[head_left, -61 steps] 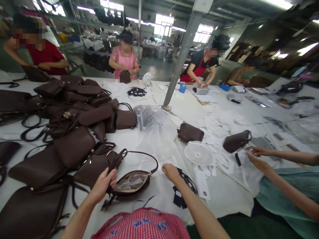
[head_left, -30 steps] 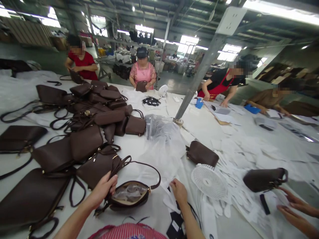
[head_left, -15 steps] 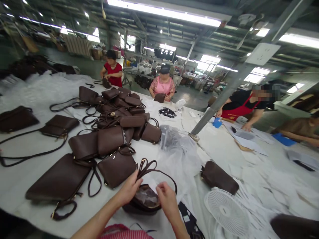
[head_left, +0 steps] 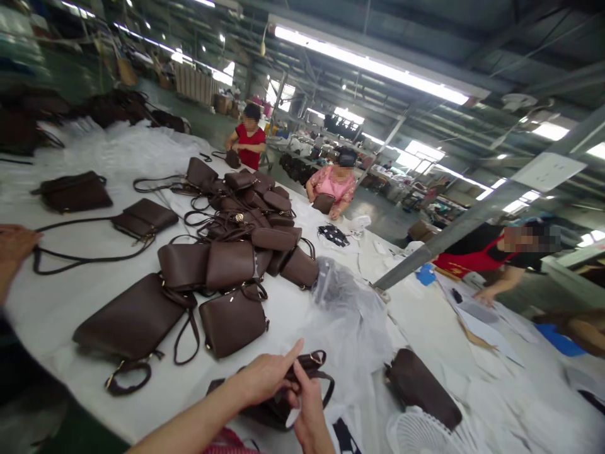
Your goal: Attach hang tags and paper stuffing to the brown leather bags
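A dark brown bag [head_left: 265, 410] with looped straps lies at the bottom centre, partly covered by my hands and forearms. Over its top, my left hand [head_left: 271, 378] has the index finger stretched out and the other fingers curled near the strap; what they hold is hidden. My right hand [head_left: 305, 400] meets it from the right, its fingers closed around a small white piece [head_left: 293, 416] at the bag's opening. Just beyond my hands lies another brown bag [head_left: 235, 320].
A pile of brown bags [head_left: 231, 261] covers the table's left-centre. Clear plastic [head_left: 350, 302] lies beyond my hands. A white basket-like fan cover [head_left: 420, 432] and a brown bag [head_left: 425, 388] are right. Other people work around the table; a hand [head_left: 16, 246] shows far left.
The view has swung left. My hands have come together over the bag, covering its opening, and the straps have dropped lower. Another person's hand now shows at the left edge.
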Demonstrator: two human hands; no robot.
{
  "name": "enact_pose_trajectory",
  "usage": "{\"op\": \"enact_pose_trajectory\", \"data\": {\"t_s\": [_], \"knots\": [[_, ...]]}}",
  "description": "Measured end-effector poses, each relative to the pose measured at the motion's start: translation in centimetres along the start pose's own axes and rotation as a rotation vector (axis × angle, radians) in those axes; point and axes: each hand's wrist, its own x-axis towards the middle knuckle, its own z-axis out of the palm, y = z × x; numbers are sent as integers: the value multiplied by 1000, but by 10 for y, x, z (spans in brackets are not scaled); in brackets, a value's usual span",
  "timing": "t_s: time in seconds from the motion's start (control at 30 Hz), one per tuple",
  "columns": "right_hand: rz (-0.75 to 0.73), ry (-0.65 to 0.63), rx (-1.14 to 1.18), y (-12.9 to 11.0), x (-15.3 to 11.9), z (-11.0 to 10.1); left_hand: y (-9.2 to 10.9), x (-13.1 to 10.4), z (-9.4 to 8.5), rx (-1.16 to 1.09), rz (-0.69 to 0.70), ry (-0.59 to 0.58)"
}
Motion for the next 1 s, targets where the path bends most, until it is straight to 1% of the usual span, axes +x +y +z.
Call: {"op": "enact_pose_trajectory", "data": {"t_s": [0.07, 0.1, 0.2, 0.27, 0.33, 0.37, 0.43, 0.5, 0.53, 0.63, 0.7, 0.77, 0.8, 0.93, 1.0], "knots": [[-2, 60, 48, 1, 3, 4, 1, 1, 5, -47, 12, -28], [-8, 73, 78, 1, 5, 6, 1, 2, 8, -119, -3, -6], [-13, 77, 164, 1, 7, 15, -9, 6, 21, -370, -79, 119], [32, 79, 229, 0, 7, 20, -17, 10, 29, -489, -133, 125], [86, 83, 269, -2, 5, 24, -24, 14, 34, -524, -183, 119], [100, 89, 261, -4, 3, 25, -27, 16, 35, -495, -191, 141], [93, 114, 159, -7, -1, 24, -29, 17, 31, -345, -149, 239], [67, 115, -44, -11, -5, 18, -28, 17, 24, -164, -77, 322], [50, 101, -161, -12, -7, 13, -26, 17, 20, -94, -51, 341], [-39, 42, -471, -18, -16, 0, -20, 15, 11, 7, -31, 325], [-121, 9, -595, -23, -23, -6, -17, 14, 10, 50, -15, 288], [-161, -29, -636, -29, -30, -6, -15, 12, 12, 86, 5, 250], [-173, -52, -619, -32, -32, -6, -14, 12, 13, 97, 8, 233], [-224, -153, -433, -37, -33, -5, -15, 10, 14, 43, -20, 151], [-222, -190, -435, -40, -30, -9, -16, 9, 13, 40, -24, 122]]}}
